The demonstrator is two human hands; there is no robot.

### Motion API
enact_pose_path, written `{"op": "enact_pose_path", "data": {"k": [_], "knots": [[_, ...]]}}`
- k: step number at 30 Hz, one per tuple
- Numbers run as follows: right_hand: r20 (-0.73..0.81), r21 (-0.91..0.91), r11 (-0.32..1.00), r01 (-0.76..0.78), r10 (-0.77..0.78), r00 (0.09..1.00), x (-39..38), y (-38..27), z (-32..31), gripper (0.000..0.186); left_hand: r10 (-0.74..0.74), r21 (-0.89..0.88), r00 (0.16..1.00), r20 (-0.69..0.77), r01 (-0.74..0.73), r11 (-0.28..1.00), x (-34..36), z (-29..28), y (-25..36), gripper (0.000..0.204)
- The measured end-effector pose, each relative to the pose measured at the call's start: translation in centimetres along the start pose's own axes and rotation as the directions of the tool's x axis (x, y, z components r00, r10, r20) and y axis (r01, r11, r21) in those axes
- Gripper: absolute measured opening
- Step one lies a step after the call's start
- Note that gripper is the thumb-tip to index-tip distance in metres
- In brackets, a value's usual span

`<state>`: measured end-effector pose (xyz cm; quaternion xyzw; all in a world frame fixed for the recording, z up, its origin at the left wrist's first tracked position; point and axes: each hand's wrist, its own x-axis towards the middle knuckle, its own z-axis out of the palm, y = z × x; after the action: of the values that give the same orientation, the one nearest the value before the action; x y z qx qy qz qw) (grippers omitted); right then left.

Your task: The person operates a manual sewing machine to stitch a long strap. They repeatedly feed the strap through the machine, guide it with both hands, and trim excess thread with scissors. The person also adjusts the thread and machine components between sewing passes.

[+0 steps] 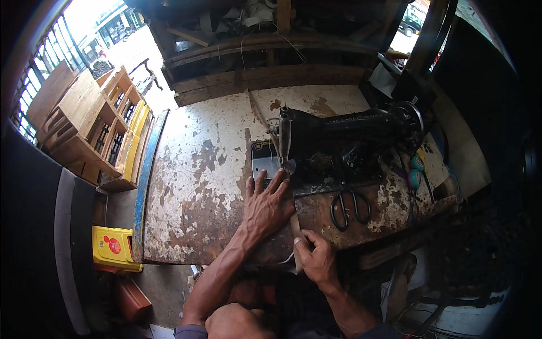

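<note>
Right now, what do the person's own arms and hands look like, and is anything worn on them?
Both forearms are bare, and the left hand and right hand are bare too: no gloves, and no watch, ring or bracelet that I can make out. A short blue-grey sleeve edge shows at the left upper arm by the lower rim, and a similar edge on the right.

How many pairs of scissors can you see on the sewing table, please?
1. The scissors lie on the worn table, in front of the black sewing machine, right of the right hand. Others may be hidden behind the machine.
</note>
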<state>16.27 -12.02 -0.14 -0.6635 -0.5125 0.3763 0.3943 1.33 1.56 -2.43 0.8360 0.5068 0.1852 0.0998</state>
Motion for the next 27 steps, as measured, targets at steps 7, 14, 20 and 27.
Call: {"op": "enact_pose_path", "data": {"k": [7, 14, 20, 27], "knots": [[0.053, 0.441, 0.880, -0.174, 0.168, 0.984, -0.4, -1.2, 1.1, 0.015, -0.041, -0.051, 0.998, -0.046, 0.039, 0.998, 0.0, 0.1, 0.1, 0.059], [0.192, 0.802, 0.516, -0.301, 0.254, 0.948, -1.0, -0.6, 0.8, 0.019, -0.037, -0.042, 0.997, -0.069, 0.034, 0.999, 0.2, 0.2, 0.1, 0.058], [0.188, 0.631, 0.701, -0.333, 0.278, 0.942, -4.4, -1.0, -0.8, 0.031, -0.047, -0.062, 0.996, -0.081, 0.042, 0.997, 0.3, 0.2, 0.1, 0.056], [-0.013, -0.168, 0.951, 0.260, -0.266, 0.964, -8.2, -1.2, -2.5, 0.025, -0.046, -0.042, 0.996, -0.074, 0.043, 0.998, 0.1, 0.2, 0.1, 0.055]]}}
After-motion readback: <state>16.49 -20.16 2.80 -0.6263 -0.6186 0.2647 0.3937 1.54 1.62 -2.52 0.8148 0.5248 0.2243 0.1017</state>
